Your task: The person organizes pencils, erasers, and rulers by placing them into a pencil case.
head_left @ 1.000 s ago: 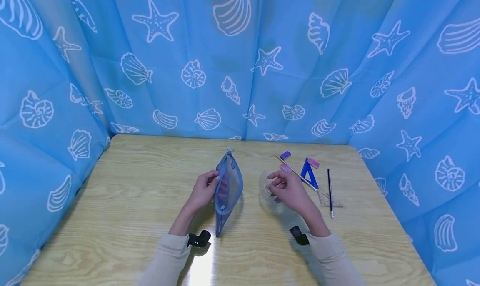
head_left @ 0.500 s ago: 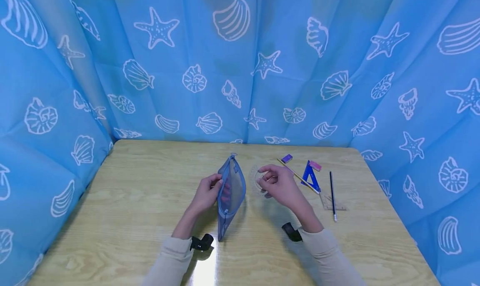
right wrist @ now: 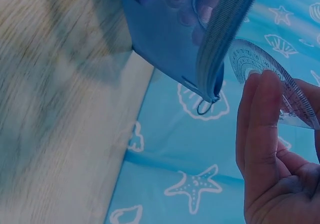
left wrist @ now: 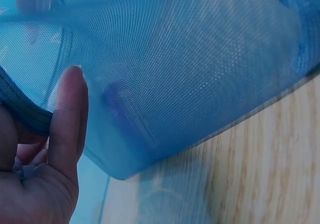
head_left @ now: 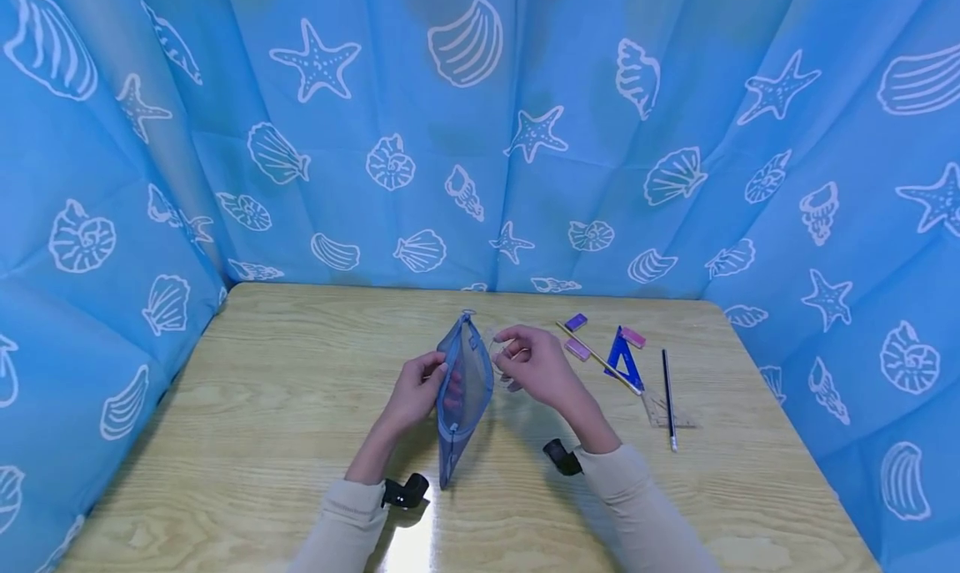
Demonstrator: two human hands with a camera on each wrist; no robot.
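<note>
My left hand [head_left: 415,387] grips one side of a blue mesh zip pouch [head_left: 472,381], whose mouth gapes upward. Some of the fingers show through the mesh in the head view. In the left wrist view the thumb lies along the pouch's side, and a blurred purple shape [left wrist: 120,104] shows through the netting. My right hand [head_left: 538,364] pinches a clear protractor [right wrist: 255,57] between thumb and fingers. The protractor is close beside the pouch's right edge, and in the right wrist view its curved, marked edge stands near the zip.
To the right on the wooden table [head_left: 300,348] lie a purple eraser [head_left: 576,322], two pink erasers [head_left: 633,338], a yellow pencil [head_left: 600,359], a blue set square [head_left: 622,360], a clear set square [head_left: 660,412] and a black pencil [head_left: 669,398]. A blue shell-patterned curtain [head_left: 465,139] surrounds the table.
My right hand has lifted the protractor off the table and carried it left to the pouch. The left hand keeps its hold on the pouch, hardly moving.
</note>
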